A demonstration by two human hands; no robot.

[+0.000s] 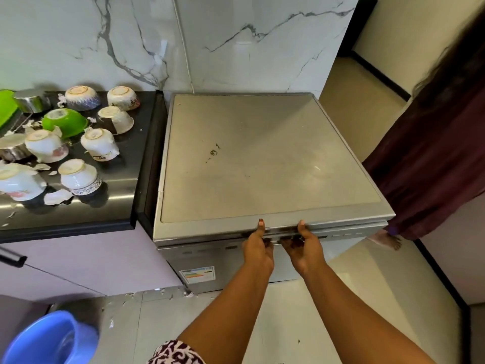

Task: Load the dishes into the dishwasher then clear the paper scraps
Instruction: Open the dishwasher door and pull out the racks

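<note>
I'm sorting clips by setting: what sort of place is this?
Most likely a home kitchen: a dishwasher stands beside a dark counter holding upturned bowls, with a marble-look wall behind.

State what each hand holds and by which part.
The left hand and right hand both hold the dishwasher door by its top-edge handle, thumbs on top.

Dishwasher (262, 158): grey, flat-topped, standing at centre, door facing 6 o'clock.
Bowls (99, 144): sitting upside down, clustered at 9 o'clock.
Paper scraps (57, 197): lying among the bowls; more lying at 7 o'clock.
</note>
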